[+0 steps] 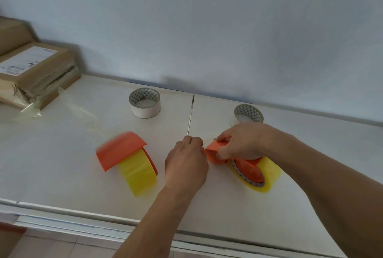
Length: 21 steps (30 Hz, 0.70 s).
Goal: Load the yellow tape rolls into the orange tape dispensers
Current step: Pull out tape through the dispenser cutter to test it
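Gripping orange dispenser [215, 154], both hands [242, 141].

Soft, even, slightly dim light, bluish cast on the wall [207, 19]; only faint shadows beside the white rolls [145, 103] and under my hands. The left orange dispenser [119, 150] is motion-smeared. Wide-angle lens bends the table edge [83, 214], and everything looks soft.
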{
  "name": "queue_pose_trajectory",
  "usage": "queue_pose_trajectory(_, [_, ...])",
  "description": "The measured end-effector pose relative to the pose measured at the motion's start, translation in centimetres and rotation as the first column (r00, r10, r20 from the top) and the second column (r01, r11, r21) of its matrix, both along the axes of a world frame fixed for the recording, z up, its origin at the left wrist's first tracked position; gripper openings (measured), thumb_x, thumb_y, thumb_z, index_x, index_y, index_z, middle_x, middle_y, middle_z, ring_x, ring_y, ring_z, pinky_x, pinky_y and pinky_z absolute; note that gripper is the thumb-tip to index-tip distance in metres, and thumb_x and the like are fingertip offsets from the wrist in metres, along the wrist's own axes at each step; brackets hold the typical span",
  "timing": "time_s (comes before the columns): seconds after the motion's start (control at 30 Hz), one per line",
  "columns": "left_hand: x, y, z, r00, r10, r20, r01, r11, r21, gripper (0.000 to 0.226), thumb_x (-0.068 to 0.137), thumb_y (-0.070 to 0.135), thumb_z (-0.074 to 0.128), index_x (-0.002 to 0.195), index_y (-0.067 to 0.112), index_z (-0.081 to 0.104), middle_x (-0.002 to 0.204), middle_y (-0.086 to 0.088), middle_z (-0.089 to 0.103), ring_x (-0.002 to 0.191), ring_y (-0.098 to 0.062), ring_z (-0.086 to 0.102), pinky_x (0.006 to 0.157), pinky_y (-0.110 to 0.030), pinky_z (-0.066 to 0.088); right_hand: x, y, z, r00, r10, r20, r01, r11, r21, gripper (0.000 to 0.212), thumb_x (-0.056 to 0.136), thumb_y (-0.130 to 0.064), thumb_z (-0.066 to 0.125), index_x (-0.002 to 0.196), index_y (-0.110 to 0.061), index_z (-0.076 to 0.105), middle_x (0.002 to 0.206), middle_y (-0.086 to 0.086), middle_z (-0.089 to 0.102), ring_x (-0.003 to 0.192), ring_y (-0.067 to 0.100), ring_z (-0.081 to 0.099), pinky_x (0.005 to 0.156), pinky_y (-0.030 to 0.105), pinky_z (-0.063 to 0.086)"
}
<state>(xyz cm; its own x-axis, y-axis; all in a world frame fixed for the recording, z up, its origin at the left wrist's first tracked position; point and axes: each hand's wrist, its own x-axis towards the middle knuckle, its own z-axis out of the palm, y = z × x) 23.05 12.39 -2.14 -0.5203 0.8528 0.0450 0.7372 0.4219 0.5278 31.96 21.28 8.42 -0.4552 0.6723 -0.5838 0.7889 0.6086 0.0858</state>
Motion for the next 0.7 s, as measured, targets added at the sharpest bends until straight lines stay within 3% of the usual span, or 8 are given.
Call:
queue_pose_trajectory(0.27, [0.3,0.1,0.3,1.000,0.009,-0.014,-0.009,1.000,-0.026,0.029,0.104,0.022,0.036,0.124,0.021,0.057,0.124,0.003,0.059,0.107,-0.016,0.056,0.078,-0.029,0.040,0.2,0.3,-0.4,0.999,0.011,0.043,-0.010,1.000,-0.024,0.063,0.079,-0.063,0.054,0.138,-0.040,0.050,0.133,-0.002,0.058,0.104,0.022,0.057,0.090,0.037,0.052])
queue_pose_trajectory(0.37, [0.7,0.5,0.5,0.999,0.049,-0.010,-0.049,0.999,-0.003,0.029,0.104,0.022,0.037,0.123,0.021,0.058,0.120,0.004,0.060,0.099,-0.013,0.054,0.074,-0.027,0.037,0.9,0.3,-0.4,0.998,0.013,0.067,-0.010,0.999,-0.049,0.063,0.078,-0.064,0.054,0.135,-0.038,0.053,0.130,-0.001,0.059,0.106,0.023,0.058,0.089,0.037,0.052])
queue_pose_trajectory(0.7, [2.5,0.4,0.1,0.997,0.038,-0.067,-0.037,0.999,0.019,0.028,0.103,0.025,0.037,0.117,0.021,0.061,0.118,0.003,0.063,0.102,-0.016,0.057,0.072,-0.026,0.036,2.9,0.0,-1.1,0.999,0.020,0.042,-0.019,0.999,-0.033,0.064,0.074,-0.065,0.055,0.133,-0.037,0.055,0.123,-0.001,0.062,0.102,0.024,0.061,0.088,0.039,0.053])
